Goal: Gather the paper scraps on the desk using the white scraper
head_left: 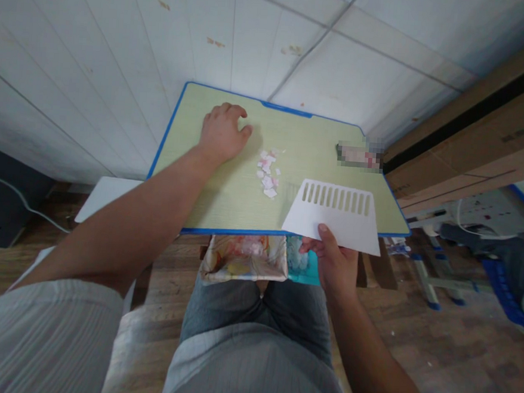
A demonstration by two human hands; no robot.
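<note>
My right hand [338, 266] grips a white flat sheet with a row of slots [336, 218] by its near edge, thumb on top. The sheet is tilted over the front right of the pale yellow-green table [226, 197], its slotted side pointing away from me. Above the table's left part is my left hand [222, 135], palm down, fingers loosely bent and thumb apart, with nothing seen in it. Between the two hands lies a small heap of white and pinkish paper scraps [267, 176].
A blurred-out flat object [359, 156] lies at the table's right. Below the front edge, a cloth-lined box [247, 273] and a turquoise container [304, 274] sit before my lap. Brown cardboard boxes [468, 133] border the right; a white panelled wall [211, 25] stands behind.
</note>
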